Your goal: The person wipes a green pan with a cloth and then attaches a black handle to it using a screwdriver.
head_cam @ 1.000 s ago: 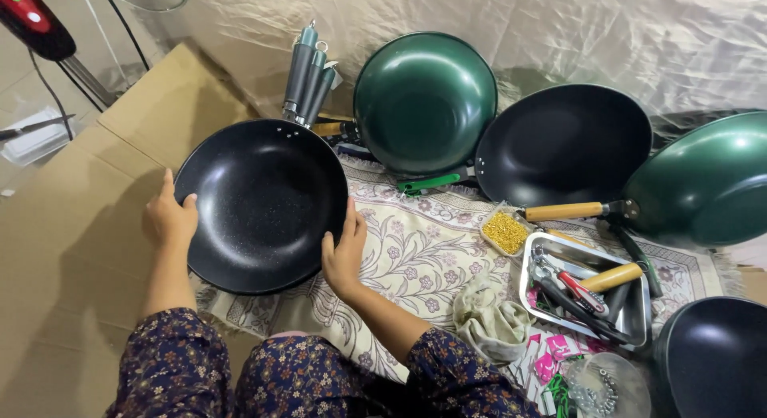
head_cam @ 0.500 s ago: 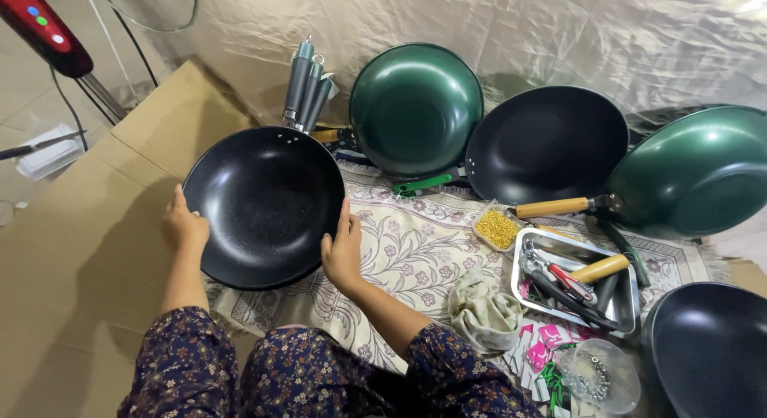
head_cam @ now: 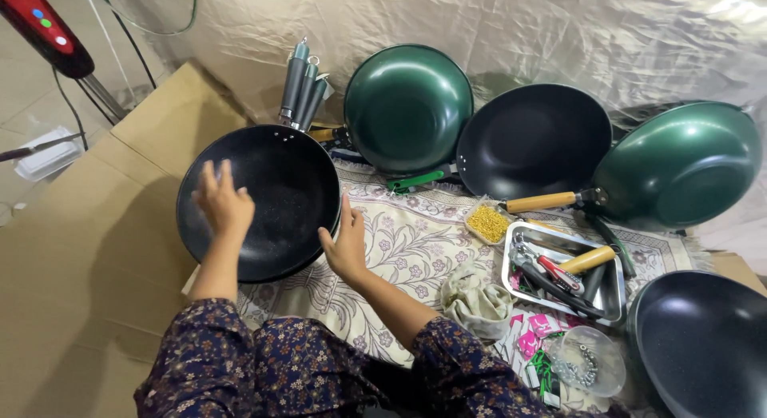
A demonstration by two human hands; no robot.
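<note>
Gripping the rim of the black pan (head_cam: 276, 198), the right hand (head_cam: 345, 244) has its fingers closed on the edge. The left hand (head_cam: 222, 202) hovers over the pan's interior, fingers spread. The pan sits on the cardboard (head_cam: 88, 250), beside the patterned cloth (head_cam: 415, 242).

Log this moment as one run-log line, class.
left hand: open, inside black pan | right hand: on pan rim | pan: on patterned mat | nearby: tool tray
</note>
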